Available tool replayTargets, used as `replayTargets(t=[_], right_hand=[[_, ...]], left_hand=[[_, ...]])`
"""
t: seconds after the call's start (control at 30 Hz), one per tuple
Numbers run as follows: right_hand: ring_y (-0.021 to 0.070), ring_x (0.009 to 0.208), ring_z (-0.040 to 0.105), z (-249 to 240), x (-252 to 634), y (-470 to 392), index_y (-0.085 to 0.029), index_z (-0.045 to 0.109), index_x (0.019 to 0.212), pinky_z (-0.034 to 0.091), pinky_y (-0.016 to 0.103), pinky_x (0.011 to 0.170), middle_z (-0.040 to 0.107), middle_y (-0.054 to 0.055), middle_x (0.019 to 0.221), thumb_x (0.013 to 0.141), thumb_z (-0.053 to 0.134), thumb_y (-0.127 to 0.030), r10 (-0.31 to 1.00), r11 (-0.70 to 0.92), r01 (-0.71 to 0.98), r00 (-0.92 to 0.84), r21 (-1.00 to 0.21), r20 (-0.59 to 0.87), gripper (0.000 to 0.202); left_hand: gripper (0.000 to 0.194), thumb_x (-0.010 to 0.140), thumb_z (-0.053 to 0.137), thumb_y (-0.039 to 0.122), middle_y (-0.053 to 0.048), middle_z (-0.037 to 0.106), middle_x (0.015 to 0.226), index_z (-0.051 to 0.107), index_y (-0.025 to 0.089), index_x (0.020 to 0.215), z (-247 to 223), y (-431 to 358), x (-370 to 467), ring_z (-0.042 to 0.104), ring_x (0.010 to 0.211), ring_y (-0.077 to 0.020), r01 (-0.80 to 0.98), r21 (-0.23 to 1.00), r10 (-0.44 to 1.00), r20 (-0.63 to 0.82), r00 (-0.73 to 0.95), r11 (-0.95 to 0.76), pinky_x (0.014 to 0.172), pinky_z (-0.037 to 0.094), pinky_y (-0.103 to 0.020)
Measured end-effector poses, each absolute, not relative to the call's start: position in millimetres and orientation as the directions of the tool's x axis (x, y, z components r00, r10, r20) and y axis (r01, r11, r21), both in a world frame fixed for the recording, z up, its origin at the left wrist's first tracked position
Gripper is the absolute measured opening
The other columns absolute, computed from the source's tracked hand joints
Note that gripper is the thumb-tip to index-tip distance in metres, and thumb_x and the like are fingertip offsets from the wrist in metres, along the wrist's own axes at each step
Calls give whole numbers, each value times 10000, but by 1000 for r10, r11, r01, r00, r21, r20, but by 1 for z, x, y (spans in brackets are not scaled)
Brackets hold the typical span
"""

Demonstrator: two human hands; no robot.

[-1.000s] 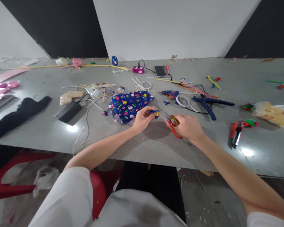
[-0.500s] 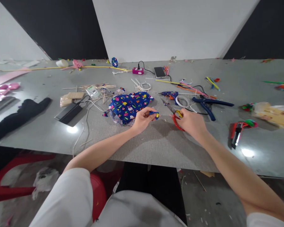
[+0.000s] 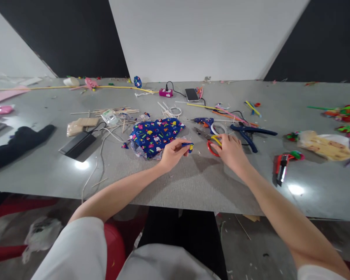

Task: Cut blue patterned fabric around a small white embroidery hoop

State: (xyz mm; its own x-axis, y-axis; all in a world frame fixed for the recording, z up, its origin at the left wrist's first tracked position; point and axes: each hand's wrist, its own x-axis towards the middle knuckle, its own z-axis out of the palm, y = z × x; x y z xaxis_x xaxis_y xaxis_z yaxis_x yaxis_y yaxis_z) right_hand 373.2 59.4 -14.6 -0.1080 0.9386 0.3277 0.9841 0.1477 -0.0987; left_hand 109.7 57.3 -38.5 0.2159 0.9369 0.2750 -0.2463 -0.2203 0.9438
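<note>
Pinched between the thumb and fingers of my left hand (image 3: 173, 154) is a small piece of blue patterned fabric (image 3: 190, 147) with a yellow patch. Just beyond that hand lies a larger bundle of the same blue printed fabric (image 3: 156, 134), with a pale lining at its lower edge. My right hand (image 3: 231, 151) rests over the handles of the scissors (image 3: 212, 148), its fingers loosened and stretched forward. The scissors have red and yellow handles, lie on the table, and point away to the left. A blue glue gun (image 3: 203, 121) lies just past the blades.
Blue-handled pliers (image 3: 249, 134) and a red box cutter (image 3: 281, 168) lie to the right. A phone (image 3: 191, 95) and purple power adapter (image 3: 166, 92) sit at the back. Leftward are a black box (image 3: 78, 144), wooden sticks (image 3: 113, 111) and a cord. The table's (image 3: 175, 190) front edge is near me.
My right hand has lowered the scissors to the table and its fingers have loosened from the handles. My left hand keeps the fabric piece in nearly the same place. The view has shifted slightly.
</note>
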Motion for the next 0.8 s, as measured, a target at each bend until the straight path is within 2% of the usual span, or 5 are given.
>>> replayTargets(t=[0.13, 0.3, 0.5, 0.7, 0.8], right_hand=[[404, 1225, 587, 4, 363, 47, -138, 540, 1351, 468, 532, 1013, 643, 242, 1290, 1050, 500, -457, 870, 239, 950, -119, -199, 478, 440], [296, 1066, 695, 7, 337, 31, -228, 496, 1333, 535, 460, 986, 700, 126, 1122, 1061, 533, -480, 824, 469, 758, -191, -453, 533, 373], [313, 1085, 696, -7, 293, 42, -238, 563, 1205, 562, 460, 918, 717, 132, 1115, 1065, 550, -465, 740, 657, 668, -482, -349, 470, 267], [291, 1052, 691, -25, 289, 61, -233, 631, 1129, 560, 458, 930, 731, 126, 1090, 1115, 432, -419, 745, 656, 641, -467, -398, 476, 272], [291, 1061, 691, -30, 294, 59, -233, 646, 1152, 553, 468, 955, 739, 123, 1097, 1105, 464, -420, 744, 658, 640, -469, -398, 476, 265]], left_hand=[[329, 922, 760, 465, -4, 698, 758, 693, 179, 1069, -38, 54, 110, 629, 608, -95, -162, 959, 955, 258, 143, -234, 603, 524, -232], [359, 887, 789, 468, 31, 668, 680, 580, 206, 1013, -38, 61, 110, 635, 564, -108, -130, 973, 975, 202, 98, -188, 579, 504, -222], [340, 895, 781, 418, 16, 696, 765, 548, 211, 1032, -43, 68, 107, 688, 658, -131, -122, 973, 976, 203, 72, -194, 624, 526, -229], [259, 945, 719, 361, -5, 715, 821, 624, 195, 1120, -46, 77, 101, 698, 653, -131, -44, 978, 972, 207, 112, -203, 642, 572, -246], [235, 950, 718, 352, -17, 732, 852, 652, 191, 1109, -48, 79, 100, 718, 689, -135, -4, 977, 965, 214, 153, -215, 660, 572, -245]])
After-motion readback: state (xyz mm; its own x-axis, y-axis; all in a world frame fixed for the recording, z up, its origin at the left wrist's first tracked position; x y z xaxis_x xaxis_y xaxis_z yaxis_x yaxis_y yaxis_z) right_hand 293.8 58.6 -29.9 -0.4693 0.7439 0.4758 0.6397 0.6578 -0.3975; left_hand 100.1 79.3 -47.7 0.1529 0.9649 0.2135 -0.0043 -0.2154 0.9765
